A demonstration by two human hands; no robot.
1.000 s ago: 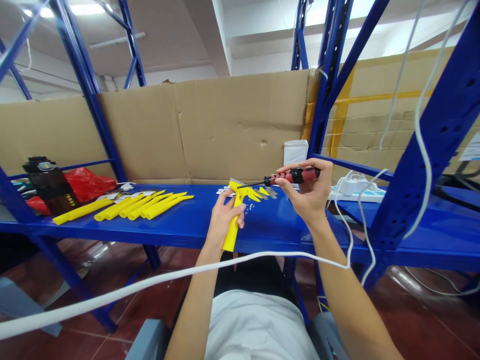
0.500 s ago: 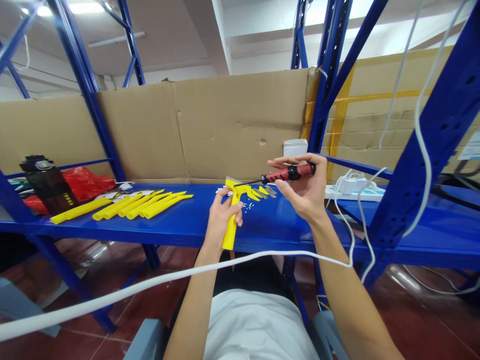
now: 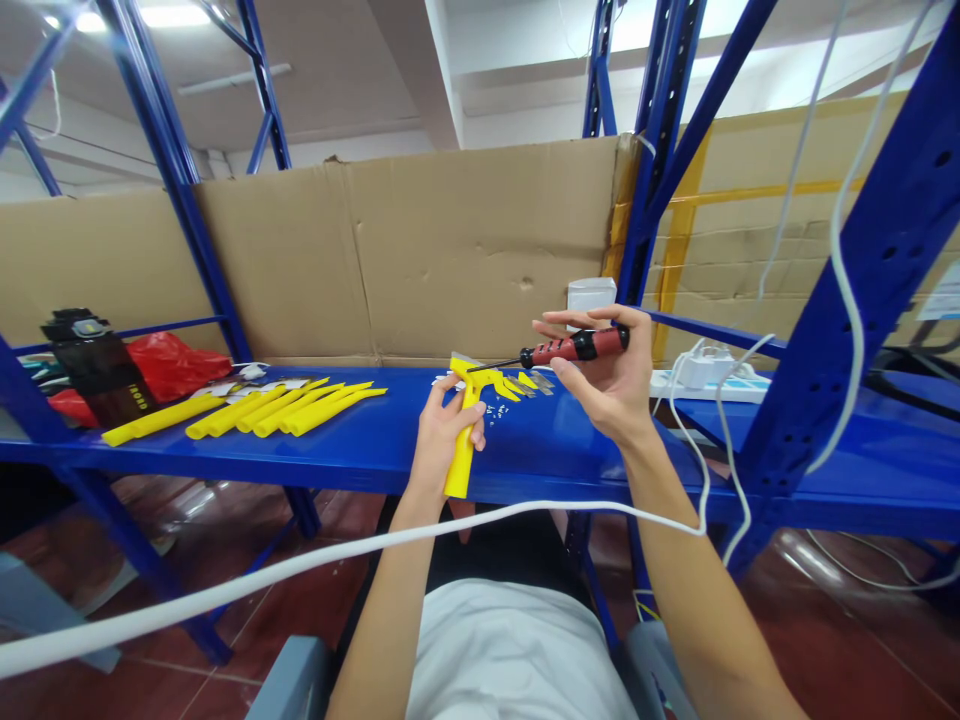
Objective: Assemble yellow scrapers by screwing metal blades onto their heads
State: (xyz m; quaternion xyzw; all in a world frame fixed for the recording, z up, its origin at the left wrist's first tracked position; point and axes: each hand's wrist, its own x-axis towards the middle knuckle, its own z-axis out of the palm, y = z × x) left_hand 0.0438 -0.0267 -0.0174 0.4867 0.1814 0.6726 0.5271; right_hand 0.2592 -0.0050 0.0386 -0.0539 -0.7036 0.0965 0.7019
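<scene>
My left hand (image 3: 448, 425) wraps round the handle of a yellow scraper (image 3: 460, 470), tilted at the front edge of the blue bench. A pale flat blade shows at the scraper's top end. In my right hand (image 3: 611, 375) is a red and black screwdriver (image 3: 574, 347), held by its handle between thumb and fingers. Its thin shaft points left, and the tip meets the scraper's head, though the exact contact is too small to make out. Just beyond lie small yellow pieces (image 3: 511, 388), flat metal blades (image 3: 541, 382) and several tiny screws (image 3: 493, 410).
Several yellow handles (image 3: 259, 412) lie in a row on the blue bench (image 3: 360, 450) at left. Behind them are a dark bottle (image 3: 97, 370) and a red bag (image 3: 169, 365). A white power strip (image 3: 739, 388) sits at right. A white cable (image 3: 300, 568) crosses before my arms.
</scene>
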